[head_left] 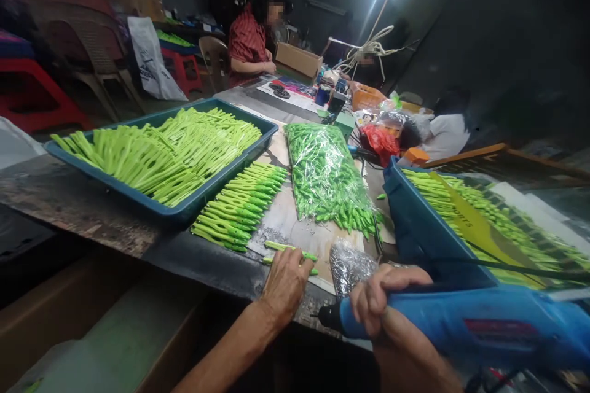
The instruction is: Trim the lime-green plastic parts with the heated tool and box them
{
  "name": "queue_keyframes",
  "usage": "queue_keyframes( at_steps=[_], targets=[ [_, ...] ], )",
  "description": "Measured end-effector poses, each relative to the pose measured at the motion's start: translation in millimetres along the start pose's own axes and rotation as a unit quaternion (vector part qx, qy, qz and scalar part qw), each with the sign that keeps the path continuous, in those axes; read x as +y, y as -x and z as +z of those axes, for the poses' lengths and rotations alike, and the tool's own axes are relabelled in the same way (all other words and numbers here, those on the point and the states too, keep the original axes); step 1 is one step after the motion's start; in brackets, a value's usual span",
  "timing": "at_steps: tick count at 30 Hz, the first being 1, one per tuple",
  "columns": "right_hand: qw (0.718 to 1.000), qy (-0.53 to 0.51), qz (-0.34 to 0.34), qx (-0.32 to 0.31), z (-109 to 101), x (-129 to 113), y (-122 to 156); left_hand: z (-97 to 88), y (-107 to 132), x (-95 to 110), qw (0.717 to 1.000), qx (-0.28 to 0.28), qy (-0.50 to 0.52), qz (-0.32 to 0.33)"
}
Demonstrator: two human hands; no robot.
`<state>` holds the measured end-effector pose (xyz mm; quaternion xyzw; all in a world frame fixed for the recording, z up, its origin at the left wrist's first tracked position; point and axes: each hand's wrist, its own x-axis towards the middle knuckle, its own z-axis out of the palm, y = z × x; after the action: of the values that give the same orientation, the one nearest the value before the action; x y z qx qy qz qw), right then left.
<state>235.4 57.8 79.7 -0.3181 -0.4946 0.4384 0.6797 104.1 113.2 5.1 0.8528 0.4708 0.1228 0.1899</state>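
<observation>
Beside the right hand (378, 299) gripping a blue screwdriver (461, 322), left hand (286, 285) holds a green piece (268, 261).

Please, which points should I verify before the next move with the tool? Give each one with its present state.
1. Grip: right hand closed around blue power tool: ok.
2. Hold: left hand rests on green piece near the table edge: ok.
3. Tool tip apart from left hand: ok.
4. Bit fitted in the tip: cannot tell, too dark.
5. Bag of small metal parts lying beside both hands: ok.
</observation>
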Motion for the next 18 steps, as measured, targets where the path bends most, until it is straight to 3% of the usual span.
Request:
queue_keyframes(
  at_steps=[4, 6, 9, 12, 15, 18],
  targets=[
    [1.000, -0.022, -0.006, -0.001, 7, -4, 5, 8.3, 3, -5, 0.999, 0.029, 0.024, 0.030],
    [0.999, -0.016, 0.008, 0.028, 8, -3, 4, 11.4, 5, -8, 0.993, 0.078, 0.063, 0.056],
    [0.999, -0.026, -0.006, -0.030, 1, 2, -3, 7.9, 10, -17, 0.972, 0.176, 0.125, 0.087],
    [0.995, -0.030, -0.012, -0.099, -5, 6, -10, -10.2, 16, -33, 0.949, 0.266, 0.150, 0.072],
    [0.999, -0.011, 0.010, -0.033, 0, 6, -9, -39.2, 19, -56, 0.940, 0.322, 0.109, 0.022],
    [1.000, -0.008, 0.027, 0.007, 7, 7, -7, -69.4, 16, -77, 0.950, 0.308, 0.047, -0.021]
  ],
)
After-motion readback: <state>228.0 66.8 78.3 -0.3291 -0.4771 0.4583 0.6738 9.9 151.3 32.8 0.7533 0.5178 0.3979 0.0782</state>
